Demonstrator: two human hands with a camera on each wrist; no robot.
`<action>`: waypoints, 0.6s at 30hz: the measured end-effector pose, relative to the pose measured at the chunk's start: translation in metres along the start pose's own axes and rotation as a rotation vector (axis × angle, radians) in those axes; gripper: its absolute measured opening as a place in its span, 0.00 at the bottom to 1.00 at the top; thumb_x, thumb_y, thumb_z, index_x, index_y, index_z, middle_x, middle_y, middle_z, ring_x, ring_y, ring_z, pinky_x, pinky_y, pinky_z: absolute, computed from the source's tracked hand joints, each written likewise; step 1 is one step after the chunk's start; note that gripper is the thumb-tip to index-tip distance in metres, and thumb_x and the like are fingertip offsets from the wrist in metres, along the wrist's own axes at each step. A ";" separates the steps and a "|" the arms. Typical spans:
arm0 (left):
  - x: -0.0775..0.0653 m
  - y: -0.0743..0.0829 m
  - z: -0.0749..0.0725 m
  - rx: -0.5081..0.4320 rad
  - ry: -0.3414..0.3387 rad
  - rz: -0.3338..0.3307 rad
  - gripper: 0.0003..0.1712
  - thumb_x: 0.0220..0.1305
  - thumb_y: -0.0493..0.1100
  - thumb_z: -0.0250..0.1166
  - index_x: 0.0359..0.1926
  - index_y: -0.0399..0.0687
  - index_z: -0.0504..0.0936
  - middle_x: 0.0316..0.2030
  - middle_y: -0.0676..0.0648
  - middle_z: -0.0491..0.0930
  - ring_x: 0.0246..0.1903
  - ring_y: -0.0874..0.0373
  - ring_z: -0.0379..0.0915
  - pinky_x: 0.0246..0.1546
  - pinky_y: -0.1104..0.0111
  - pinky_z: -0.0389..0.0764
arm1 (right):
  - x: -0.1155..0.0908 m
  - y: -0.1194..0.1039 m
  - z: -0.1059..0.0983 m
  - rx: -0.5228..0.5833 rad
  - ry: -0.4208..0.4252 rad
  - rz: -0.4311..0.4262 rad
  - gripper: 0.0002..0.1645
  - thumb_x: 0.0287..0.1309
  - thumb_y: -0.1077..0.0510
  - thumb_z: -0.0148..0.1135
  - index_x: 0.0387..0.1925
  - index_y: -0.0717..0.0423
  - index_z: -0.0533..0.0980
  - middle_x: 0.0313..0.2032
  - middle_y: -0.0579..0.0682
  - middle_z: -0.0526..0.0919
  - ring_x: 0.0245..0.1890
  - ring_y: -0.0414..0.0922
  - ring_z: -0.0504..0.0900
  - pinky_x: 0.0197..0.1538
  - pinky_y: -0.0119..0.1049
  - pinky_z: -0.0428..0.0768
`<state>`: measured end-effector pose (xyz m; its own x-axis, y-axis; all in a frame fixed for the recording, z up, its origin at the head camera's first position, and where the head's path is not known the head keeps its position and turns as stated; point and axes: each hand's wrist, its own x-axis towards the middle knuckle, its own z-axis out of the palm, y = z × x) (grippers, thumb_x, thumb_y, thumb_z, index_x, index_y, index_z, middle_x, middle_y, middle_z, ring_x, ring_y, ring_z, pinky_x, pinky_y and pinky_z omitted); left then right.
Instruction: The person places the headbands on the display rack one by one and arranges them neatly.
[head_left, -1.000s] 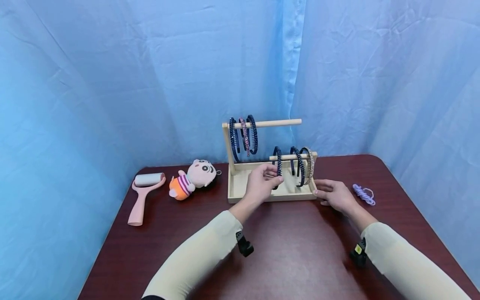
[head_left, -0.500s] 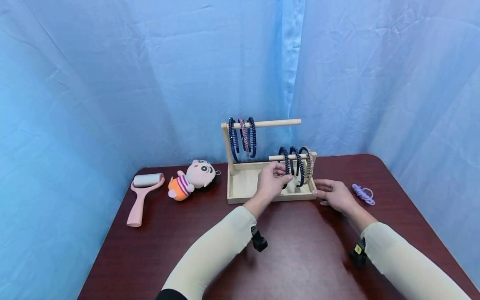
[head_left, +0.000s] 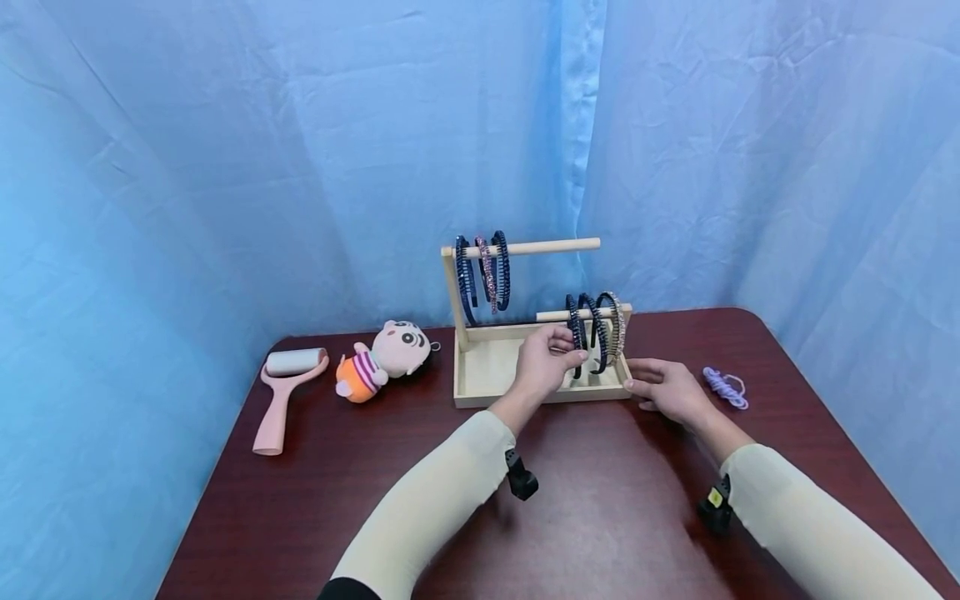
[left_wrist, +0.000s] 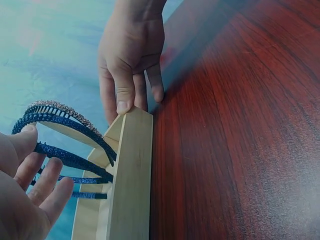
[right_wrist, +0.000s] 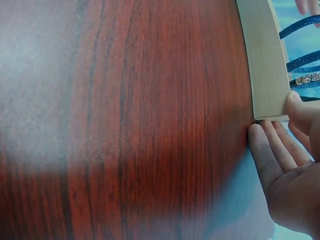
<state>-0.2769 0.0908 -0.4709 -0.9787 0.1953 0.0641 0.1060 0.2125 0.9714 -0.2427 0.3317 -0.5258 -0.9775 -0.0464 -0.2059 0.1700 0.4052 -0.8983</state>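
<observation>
A light wooden headband stand has a tray base with a high bar and a low bar. My left hand pinches a dark blue headband on the low bar, thumb in front. Right of it on that bar hang another dark headband and a gold beaded headband. My right hand grips the tray's right front corner; in the right wrist view the thumb lies on the wall's edge and the fingers are at the outer end.
On the high bar hang two dark headbands and a pink beaded headband. Left of the stand lie a plush doll and a pink lint roller. A bundle of lilac cord lies to the right. Blue curtains enclose the table.
My left hand has slid the dark blue headband rightward along the low bar, close to the other two. Most of this came in the first half second. The right hand has stayed at the corner.
</observation>
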 end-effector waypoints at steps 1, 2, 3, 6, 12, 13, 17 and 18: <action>0.000 -0.001 -0.001 -0.001 -0.002 0.002 0.15 0.58 0.37 0.77 0.45 0.41 0.84 0.38 0.47 0.87 0.36 0.62 0.82 0.38 0.73 0.82 | 0.000 -0.001 0.000 -0.004 0.000 -0.001 0.35 0.72 0.59 0.62 0.74 0.65 0.65 0.67 0.71 0.72 0.47 0.42 0.85 0.47 0.44 0.88; 0.000 -0.001 -0.001 -0.001 -0.004 0.004 0.15 0.58 0.37 0.77 0.45 0.41 0.84 0.38 0.46 0.87 0.37 0.62 0.82 0.38 0.73 0.82 | 0.000 -0.001 0.001 -0.007 0.000 0.000 0.35 0.72 0.59 0.62 0.74 0.65 0.65 0.67 0.71 0.72 0.48 0.43 0.85 0.47 0.44 0.88; 0.000 -0.002 -0.002 -0.001 -0.006 0.004 0.15 0.58 0.37 0.78 0.45 0.41 0.84 0.38 0.46 0.87 0.37 0.62 0.82 0.38 0.73 0.82 | 0.001 -0.002 0.001 -0.014 0.000 0.000 0.35 0.72 0.59 0.62 0.74 0.66 0.65 0.67 0.72 0.72 0.48 0.44 0.85 0.47 0.44 0.88; 0.000 -0.004 -0.004 -0.006 -0.011 0.008 0.16 0.58 0.38 0.78 0.46 0.42 0.84 0.39 0.46 0.88 0.38 0.62 0.83 0.39 0.73 0.82 | 0.002 -0.005 0.001 -0.041 -0.002 -0.004 0.35 0.72 0.58 0.62 0.74 0.66 0.64 0.67 0.72 0.71 0.49 0.47 0.85 0.48 0.44 0.88; -0.002 -0.007 -0.010 -0.003 -0.059 0.014 0.20 0.60 0.40 0.77 0.52 0.43 0.84 0.43 0.46 0.89 0.42 0.58 0.85 0.42 0.71 0.84 | -0.001 -0.007 -0.001 -0.109 0.011 -0.004 0.35 0.72 0.56 0.62 0.73 0.67 0.65 0.66 0.72 0.72 0.50 0.50 0.86 0.47 0.44 0.88; -0.003 -0.007 -0.012 0.004 -0.072 0.020 0.21 0.61 0.41 0.77 0.54 0.43 0.84 0.45 0.46 0.89 0.44 0.57 0.85 0.44 0.71 0.84 | -0.002 -0.007 -0.001 -0.119 0.014 -0.005 0.35 0.72 0.55 0.62 0.73 0.68 0.65 0.66 0.72 0.72 0.50 0.52 0.86 0.47 0.44 0.88; -0.012 -0.005 -0.027 0.049 -0.121 0.055 0.23 0.64 0.44 0.74 0.57 0.42 0.83 0.48 0.45 0.88 0.47 0.55 0.85 0.48 0.70 0.83 | -0.009 -0.006 -0.007 -0.220 0.034 -0.020 0.35 0.72 0.51 0.63 0.72 0.66 0.67 0.64 0.70 0.76 0.55 0.57 0.85 0.46 0.44 0.87; -0.014 -0.005 -0.032 0.057 -0.132 0.064 0.23 0.64 0.44 0.74 0.58 0.42 0.83 0.48 0.45 0.88 0.47 0.54 0.85 0.49 0.70 0.83 | -0.011 -0.006 -0.010 -0.256 0.045 -0.032 0.35 0.72 0.50 0.63 0.72 0.65 0.67 0.63 0.69 0.77 0.56 0.59 0.84 0.47 0.45 0.87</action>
